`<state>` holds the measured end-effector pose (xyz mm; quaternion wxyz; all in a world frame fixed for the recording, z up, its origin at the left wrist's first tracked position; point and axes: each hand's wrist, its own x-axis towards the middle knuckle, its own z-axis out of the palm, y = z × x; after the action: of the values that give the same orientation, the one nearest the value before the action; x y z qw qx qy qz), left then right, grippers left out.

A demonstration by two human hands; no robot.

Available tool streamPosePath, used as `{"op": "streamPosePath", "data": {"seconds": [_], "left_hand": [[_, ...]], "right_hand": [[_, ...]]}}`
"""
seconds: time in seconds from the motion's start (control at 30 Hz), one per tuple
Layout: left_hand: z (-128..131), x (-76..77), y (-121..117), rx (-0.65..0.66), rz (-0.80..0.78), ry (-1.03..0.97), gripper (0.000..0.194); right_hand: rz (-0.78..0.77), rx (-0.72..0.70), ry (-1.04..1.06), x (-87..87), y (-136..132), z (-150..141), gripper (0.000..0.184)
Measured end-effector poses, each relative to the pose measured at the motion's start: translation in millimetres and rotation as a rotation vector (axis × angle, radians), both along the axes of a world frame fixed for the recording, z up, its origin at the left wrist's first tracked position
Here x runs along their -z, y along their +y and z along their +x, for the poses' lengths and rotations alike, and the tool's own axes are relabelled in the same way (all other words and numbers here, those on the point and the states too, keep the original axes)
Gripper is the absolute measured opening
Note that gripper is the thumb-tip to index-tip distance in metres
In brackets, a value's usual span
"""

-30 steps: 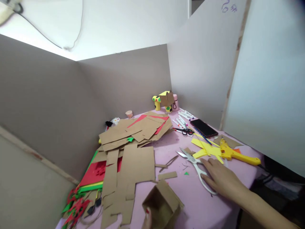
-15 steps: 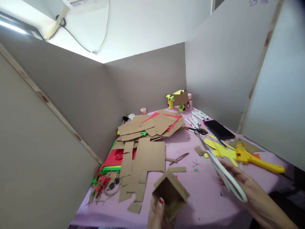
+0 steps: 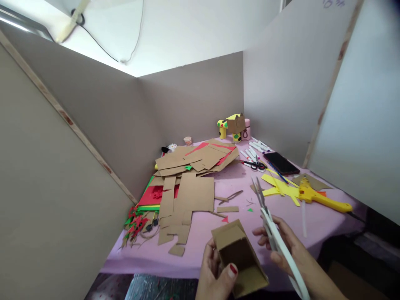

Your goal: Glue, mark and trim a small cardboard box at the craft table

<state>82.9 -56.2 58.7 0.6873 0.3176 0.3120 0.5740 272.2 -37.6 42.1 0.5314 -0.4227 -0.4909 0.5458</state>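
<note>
My left hand grips a small open cardboard box near the table's front edge, with the thumb over its rim. The box is tilted so that its dark inside faces me. To its right, my right hand holds white-handled scissors, their blades slightly apart and aimed away from me. Scissors and box do not touch. Past the box lie a small red paper scrap and a flat cardboard strip.
Cut cardboard sheets lie centre-left, with a larger cardboard pile behind. On the right are a yellow glue gun, yellow paper pieces, black scissors, a phone and markers. Grey partitions surround the table.
The box has turned in my left hand and shifted right, showing more of its inside. My right hand has moved left with the scissors, closer to the box. The view has dipped slightly.
</note>
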Motion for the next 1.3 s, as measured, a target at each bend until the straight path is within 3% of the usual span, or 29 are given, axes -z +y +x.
{"op": "streamPosePath", "data": {"seconds": [0.1, 0.23, 0.3, 0.43, 0.53, 0.67, 0.8, 1.07, 1.17, 1.3], "left_hand": [[4.6, -1.6, -3.7, 0.064, 0.038, 0.045, 0.066], [8.3, 7.1, -7.1, 0.136, 0.052, 0.140, 0.073], [5.6, 14.1, -7.4, 0.027, 0.114, 0.253, 0.081], [-8.5, 18.5, -4.2, -0.249, 0.353, 0.703, 0.088], [-13.1, 11.4, -3.5, -0.320, 0.506, 0.867, 0.070], [-2.4, -3.7, -7.5, -0.439, 0.827, 1.174, 0.077], [7.1, -16.2, -7.5, -0.411, 0.855, 1.335, 0.086], [5.8, -16.4, -5.2, -0.386, 0.968, 1.470, 0.083], [1.6, -11.8, -6.1, -0.366, 0.901, 1.412, 0.096], [-9.4, -7.8, -6.1, -0.304, 0.697, 1.147, 0.109]], "right_hand": [[0.018, -0.137, -0.029, -13.3, -8.9, -2.8, 0.091], [-0.059, -0.258, 0.060, -27.8, -18.4, -10.4, 0.079], [-0.082, -0.262, 0.082, -31.9, -19.6, -12.5, 0.072], [-0.116, -0.177, 0.149, -36.9, -19.1, -15.3, 0.063], [-0.128, -0.118, 0.185, -38.8, -19.1, -20.2, 0.061], [-0.128, -0.076, 0.175, -37.0, -20.6, -30.2, 0.060], [-0.120, -0.026, 0.192, -31.8, -22.4, -36.8, 0.063], [-0.133, 0.020, 0.164, -21.0, -23.8, -40.4, 0.064], [-0.139, 0.017, 0.205, -27.1, -24.8, -39.8, 0.062], [-0.188, -0.039, 0.257, -38.7, -26.4, -36.5, 0.061]]}}
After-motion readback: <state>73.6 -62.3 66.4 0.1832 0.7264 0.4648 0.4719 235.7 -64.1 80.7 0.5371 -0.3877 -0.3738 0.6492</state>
